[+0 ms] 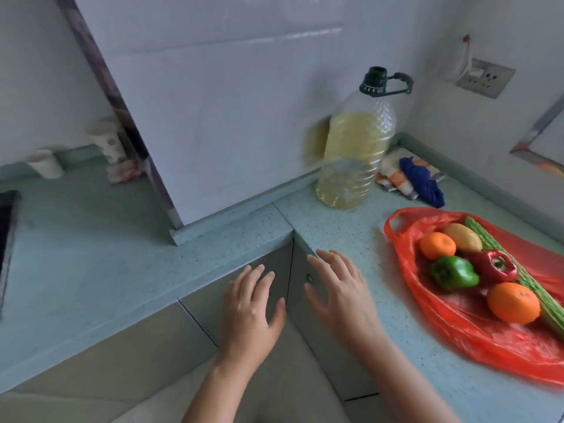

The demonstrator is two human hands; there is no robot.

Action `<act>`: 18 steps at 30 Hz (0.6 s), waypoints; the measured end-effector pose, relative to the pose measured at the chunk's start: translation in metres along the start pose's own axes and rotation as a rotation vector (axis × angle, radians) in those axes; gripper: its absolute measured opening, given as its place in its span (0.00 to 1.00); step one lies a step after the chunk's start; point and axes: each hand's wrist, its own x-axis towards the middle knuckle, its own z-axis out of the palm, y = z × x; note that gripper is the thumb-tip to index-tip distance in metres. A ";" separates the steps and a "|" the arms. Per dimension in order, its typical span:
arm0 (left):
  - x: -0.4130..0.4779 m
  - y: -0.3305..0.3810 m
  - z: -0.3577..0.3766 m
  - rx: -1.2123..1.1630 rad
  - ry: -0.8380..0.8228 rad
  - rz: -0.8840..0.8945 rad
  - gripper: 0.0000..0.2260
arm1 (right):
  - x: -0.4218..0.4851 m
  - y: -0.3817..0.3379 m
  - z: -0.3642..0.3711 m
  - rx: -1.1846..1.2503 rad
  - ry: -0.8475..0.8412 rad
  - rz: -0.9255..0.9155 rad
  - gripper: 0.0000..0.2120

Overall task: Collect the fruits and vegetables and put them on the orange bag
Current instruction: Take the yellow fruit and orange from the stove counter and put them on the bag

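Head view: both hands hang palm-down with nothing in them, side by side over the inner corner of the speckled pale-green tabletop (351, 239). The left hand (248, 312) has its fingers (259, 279) spread loosely apart, above the grey cabinet front below the edge. The right hand (341, 297) also has its fingers (332, 264) splayed wide; whether the tips touch the tabletop edge cannot be told.

At 3 o'clock from the hands lies the orange bag (476, 337), thin crinkled glossy plastic spread flat, its loop handle at 12 o'clock. On it rest a round dimpled orange (513, 302), a smaller orange (437, 245), a smooth oval potato (463, 237), a lobed shiny green pepper (454, 272) touching a lobed shiny red pepper (494, 266), and a long bumpy green bitter gourd (518, 270) running along the far side of the pile.

At 1 o'clock, near the wall corner, stands a clear ribbed plastic oil bottle (357, 148) with a dark cap and carry handle, holding yellow liquid. Just beside it lie crumpled cloths (412, 178), one dark blue
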 end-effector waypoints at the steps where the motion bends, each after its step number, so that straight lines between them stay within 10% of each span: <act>1: -0.003 0.003 -0.005 0.016 0.009 -0.021 0.18 | 0.001 -0.001 -0.001 0.015 -0.001 -0.024 0.21; 18: -0.119 0.033 -0.094 0.294 0.135 -0.384 0.19 | -0.053 -0.071 0.009 0.222 -0.120 -0.418 0.19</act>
